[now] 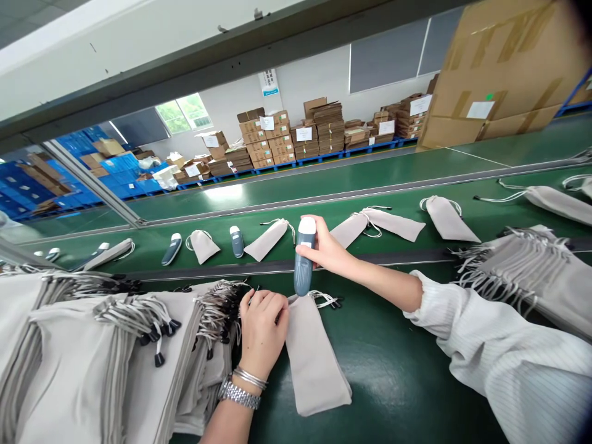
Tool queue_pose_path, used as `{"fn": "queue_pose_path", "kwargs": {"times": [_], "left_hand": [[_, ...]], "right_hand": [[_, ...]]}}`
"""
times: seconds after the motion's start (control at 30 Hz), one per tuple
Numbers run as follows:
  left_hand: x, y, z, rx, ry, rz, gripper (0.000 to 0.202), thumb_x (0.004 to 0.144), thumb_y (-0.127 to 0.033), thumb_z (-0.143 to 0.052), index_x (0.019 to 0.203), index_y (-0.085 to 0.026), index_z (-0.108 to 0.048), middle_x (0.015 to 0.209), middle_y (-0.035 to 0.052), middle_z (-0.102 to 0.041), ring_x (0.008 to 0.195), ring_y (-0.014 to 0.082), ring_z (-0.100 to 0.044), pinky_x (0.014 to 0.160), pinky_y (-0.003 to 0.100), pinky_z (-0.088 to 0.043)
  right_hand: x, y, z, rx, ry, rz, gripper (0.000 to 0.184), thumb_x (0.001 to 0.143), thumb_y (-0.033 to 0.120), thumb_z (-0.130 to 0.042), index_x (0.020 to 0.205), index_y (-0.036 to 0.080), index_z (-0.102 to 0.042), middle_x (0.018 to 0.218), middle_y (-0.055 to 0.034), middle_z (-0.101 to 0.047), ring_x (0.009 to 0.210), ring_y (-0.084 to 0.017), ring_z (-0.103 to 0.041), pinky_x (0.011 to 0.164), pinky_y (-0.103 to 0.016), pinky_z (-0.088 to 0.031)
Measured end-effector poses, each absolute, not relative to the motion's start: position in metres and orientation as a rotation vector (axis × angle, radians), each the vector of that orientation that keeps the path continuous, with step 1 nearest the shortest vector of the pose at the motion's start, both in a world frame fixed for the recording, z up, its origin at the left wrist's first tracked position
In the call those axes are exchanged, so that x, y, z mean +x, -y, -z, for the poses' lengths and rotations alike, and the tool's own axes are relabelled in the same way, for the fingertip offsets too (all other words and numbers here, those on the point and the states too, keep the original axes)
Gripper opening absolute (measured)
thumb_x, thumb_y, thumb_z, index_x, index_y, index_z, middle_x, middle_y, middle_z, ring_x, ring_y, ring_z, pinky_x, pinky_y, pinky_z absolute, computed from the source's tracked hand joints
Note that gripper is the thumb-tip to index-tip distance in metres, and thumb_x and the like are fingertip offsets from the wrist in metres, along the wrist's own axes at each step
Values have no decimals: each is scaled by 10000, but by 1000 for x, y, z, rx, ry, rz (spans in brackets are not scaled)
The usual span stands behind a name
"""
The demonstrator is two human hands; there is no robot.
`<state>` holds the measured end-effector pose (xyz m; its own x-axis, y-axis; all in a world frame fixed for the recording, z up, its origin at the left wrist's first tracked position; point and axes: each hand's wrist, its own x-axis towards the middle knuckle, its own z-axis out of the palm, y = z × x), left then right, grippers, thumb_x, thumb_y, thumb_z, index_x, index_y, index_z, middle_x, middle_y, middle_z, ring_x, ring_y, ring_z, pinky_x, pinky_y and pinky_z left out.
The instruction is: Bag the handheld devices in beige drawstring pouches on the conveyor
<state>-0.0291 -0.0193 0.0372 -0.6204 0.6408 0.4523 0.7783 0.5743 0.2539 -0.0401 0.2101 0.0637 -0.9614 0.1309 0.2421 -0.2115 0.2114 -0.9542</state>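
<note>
My right hand [321, 245] is closed around a blue-grey handheld device with a white top [303, 271], holding it upright. Right below its lower end lies a light grey drawstring pouch [317, 364], flat on the green work surface [393, 370]. With curled fingers, my left hand [264, 333] grips the pouch near its mouth; the fingertips are partly hidden. White cords with black ends [326, 300] stick out to the right of the mouth.
Stacks of grey pouches [69, 357] stand left, and another stack [546, 265] lies right. Beyond a metal rail, a green belt [222, 237] carries pouches [268, 239] and similar devices [236, 241]. A frame beam [185, 68] crosses overhead; cartons [268, 139] stand behind.
</note>
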Motion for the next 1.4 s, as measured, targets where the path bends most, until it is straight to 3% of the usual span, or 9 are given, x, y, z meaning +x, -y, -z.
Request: {"fn": "queue_pose_path", "kwargs": {"times": [0.2, 0.3, 0.4, 0.5, 0.77, 0.9, 1.07, 1.23, 1.4], "left_hand": [[-30, 24, -43, -1254, 2512, 1432, 164, 914, -214, -591, 774, -206, -505, 784, -14, -528, 739, 158, -495, 720, 296, -381], [-26, 24, -50, -1133, 2406, 1682, 184, 895, -225, -634, 756, -202, -516, 795, -8, -505, 750, 151, -483, 696, 272, -377], [-23, 23, -54, -963, 2271, 1831, 165, 869, -211, -670, 761, -200, -546, 884, 13, -551, 870, 160, -523, 749, 255, -407], [-24, 27, -59, -810, 2174, 1985, 170, 829, -206, -713, 742, -191, -567, 940, 25, -575, 969, 163, -540, 796, 226, -441], [-30, 33, -75, -386, 1875, 2464, 252, 852, -427, -669, 939, -193, -636, 710, -27, -459, 494, 47, -307, 401, 127, -220], [-32, 25, -51, -567, 2370, 2002, 301, 921, -468, -554, 1048, -209, -641, 815, 12, -547, 533, 83, -386, 467, 192, -338], [-43, 25, -21, -794, 2757, 978, 260, 913, -381, -544, 1078, -209, -648, 1051, 75, -600, 857, 226, -601, 742, 357, -491], [-49, 26, -18, -806, 2790, 851, 162, 880, -308, -575, 963, -200, -662, 954, 59, -603, 854, 238, -614, 720, 351, -482], [-48, 25, -22, -811, 2851, 749, 115, 830, -244, -636, 938, -211, -653, 922, 35, -595, 817, 218, -595, 666, 311, -428]], "right_hand": [[-29, -202, -71, 237, 2226, -1836, 662, 857, 347, -633, 1398, 300, -255, 956, -9, -575, 560, -118, -599, 471, -258, -510], [-21, -198, -77, 419, 2432, -1831, 369, 950, 428, -499, 1268, 242, -482, 863, 15, -615, 444, -65, -533, 475, -221, -438], [-15, -196, -83, 617, 2748, -1866, 435, 986, 523, -395, 1066, 176, -645, 634, 45, -566, 408, -55, -484, 504, -209, -403], [-9, -197, -93, 808, 2841, -2079, 369, 943, 486, -524, 1139, 185, -611, 647, 55, -550, 457, -54, -458, 472, -185, -371], [29, -214, -146, 570, 1745, -2478, 142, 920, 335, -571, 914, 221, -486, 560, 114, -185, 458, -58, -144, 381, -142, -226], [28, -223, -152, 435, 1611, -2186, 112, 908, 310, -561, 949, 236, -489, 564, 110, -197, 461, -69, -173, 515, -234, -476], [-2, -251, -139, 123, 1726, -1468, 150, 929, 361, -494, 1046, 270, -474, 658, 49, -351, 574, -115, -413, 671, -301, -509], [-37, -279, -114, -38, 2230, -943, 526, 892, 303, -511, 1393, 238, -362, 1072, -83, -596, 813, -205, -593, 771, -376, -509], [-56, -283, -85, -136, 2531, -689, 677, 894, 277, -500, 1523, 184, -271, 1454, -189, -408, 975, -279, -628, 763, -387, -516]]}}
